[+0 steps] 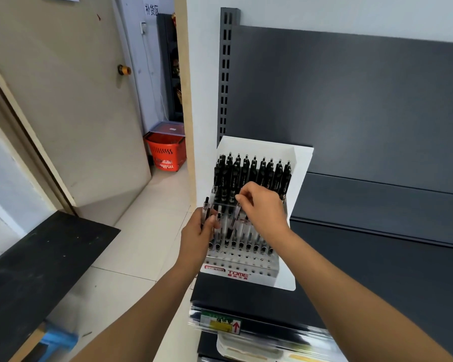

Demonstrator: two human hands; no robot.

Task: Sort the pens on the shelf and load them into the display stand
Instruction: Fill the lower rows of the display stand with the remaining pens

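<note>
On the dark shelf [377,257] the stand [302,176] sits straight ahead, its free holes [242,263] just below both hands. Your left hand [196,232] grips spare pens [206,208] upright at the stand's left edge. Your right hand [266,209] is nearer the rows and pinches one pen [236,213], near-vertical.

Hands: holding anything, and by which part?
The left hand grips a few clear pens by their barrels. The right hand seems to pinch the top of one pen in the stand.
</note>
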